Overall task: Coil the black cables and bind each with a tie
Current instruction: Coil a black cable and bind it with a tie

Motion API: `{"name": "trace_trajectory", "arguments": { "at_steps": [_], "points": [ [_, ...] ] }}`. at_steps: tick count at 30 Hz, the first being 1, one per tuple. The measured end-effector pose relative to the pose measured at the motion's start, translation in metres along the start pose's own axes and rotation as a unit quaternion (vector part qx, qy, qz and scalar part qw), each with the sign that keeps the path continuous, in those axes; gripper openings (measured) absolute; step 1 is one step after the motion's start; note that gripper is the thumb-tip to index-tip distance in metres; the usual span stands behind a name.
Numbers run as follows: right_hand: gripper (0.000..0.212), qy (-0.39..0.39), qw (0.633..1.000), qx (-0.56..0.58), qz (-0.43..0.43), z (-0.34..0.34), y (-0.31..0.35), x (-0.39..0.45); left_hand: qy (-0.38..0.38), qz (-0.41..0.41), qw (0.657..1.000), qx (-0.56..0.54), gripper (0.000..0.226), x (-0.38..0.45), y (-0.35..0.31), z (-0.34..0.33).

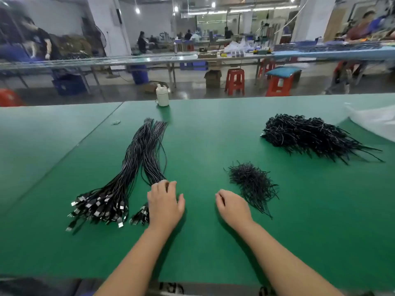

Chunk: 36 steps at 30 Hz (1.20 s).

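uncoiled cables: two long straight bundles on the green worktop, running away from the left fingers, plug ends near that hand
left hand: fingers spread, tips resting on the nearer bundle; no cable lifted
right hand: fingers loosely curled, holding nothing, just beside the ties
ties: small loose heap, right of the right fingers
done pile: looks like bound coils, far right, well apart
progress: partway; many cables left

Left hand rests on the uncoiled black cables, fingers spread over the strands. Right hand loosely curled on green surface, holding nothing; tie pile just right of its fingers, coiled cable heap beyond.
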State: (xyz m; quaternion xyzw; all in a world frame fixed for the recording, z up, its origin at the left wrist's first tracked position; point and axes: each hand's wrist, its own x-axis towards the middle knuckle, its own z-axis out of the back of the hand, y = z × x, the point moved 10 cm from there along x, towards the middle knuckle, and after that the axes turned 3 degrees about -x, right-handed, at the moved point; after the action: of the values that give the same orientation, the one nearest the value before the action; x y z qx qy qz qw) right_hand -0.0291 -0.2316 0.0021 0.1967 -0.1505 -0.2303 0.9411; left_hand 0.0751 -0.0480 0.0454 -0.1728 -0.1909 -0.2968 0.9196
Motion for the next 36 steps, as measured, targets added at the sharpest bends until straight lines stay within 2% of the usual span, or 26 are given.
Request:
{"name": "trace_trajectory", "arguments": {
  "at_steps": [3, 6, 10, 13, 16, 21, 23, 25, 29, 33, 35, 36],
  "points": [
    [0.031, 0.017, 0.999, -0.014, -0.03, -0.014, -0.011, -0.004, 0.134, 0.127, 0.982, 0.05, 0.064, 0.003, 0.05, -0.034],
    [0.026, 0.008, 0.999, -0.039, -0.008, -0.019, -0.009, -0.016, 0.204, 0.174, 0.963, 0.026, 0.073, -0.005, 0.074, -0.059],
    [0.024, 0.002, 1.0, 0.004, -0.013, -0.018, -0.016, -0.012, 0.232, 0.172, 0.957, 0.031, 0.071, -0.005, 0.075, -0.066],
    [0.023, 0.002, 1.0, 0.001, -0.005, -0.021, -0.016, -0.014, 0.214, 0.181, 0.96, 0.002, 0.056, -0.001, 0.078, -0.06],
    [0.023, 0.003, 1.0, 0.007, -0.005, -0.023, -0.016, -0.012, 0.175, 0.176, 0.969, 0.021, 0.042, 0.014, 0.086, -0.043],
    [0.02, -0.007, 1.0, 0.02, 0.002, -0.022, -0.017, -0.012, 0.188, 0.189, 0.962, 0.062, 0.038, 0.033, 0.087, -0.024],
    [0.017, -0.011, 1.0, 0.026, -0.001, -0.022, -0.018, -0.013, 0.202, 0.19, 0.96, 0.043, 0.034, 0.038, 0.081, -0.022],
    [0.014, -0.017, 0.999, 0.037, -0.007, -0.021, -0.02, -0.013, 0.227, 0.181, 0.957, -0.003, 0.031, 0.041, 0.069, -0.025],
    [0.029, -0.029, 0.997, 0.062, -0.018, -0.019, -0.023, -0.014, 0.307, 0.121, 0.939, -0.095, 0.023, 0.034, 0.023, -0.035],
    [0.035, -0.018, 0.997, 0.071, -0.03, -0.019, -0.025, -0.013, 0.423, 0.011, 0.883, -0.202, 0.028, 0.006, -0.038, -0.046],
    [0.034, -0.004, 0.997, 0.071, -0.036, -0.022, -0.026, -0.012, 0.432, -0.047, 0.876, -0.211, 0.033, 0.0, -0.062, -0.041],
    [0.032, 0.002, 0.996, 0.081, -0.045, -0.022, -0.027, -0.01, 0.403, -0.078, 0.892, -0.188, 0.032, 0.005, -0.069, -0.035]
  ]
}}
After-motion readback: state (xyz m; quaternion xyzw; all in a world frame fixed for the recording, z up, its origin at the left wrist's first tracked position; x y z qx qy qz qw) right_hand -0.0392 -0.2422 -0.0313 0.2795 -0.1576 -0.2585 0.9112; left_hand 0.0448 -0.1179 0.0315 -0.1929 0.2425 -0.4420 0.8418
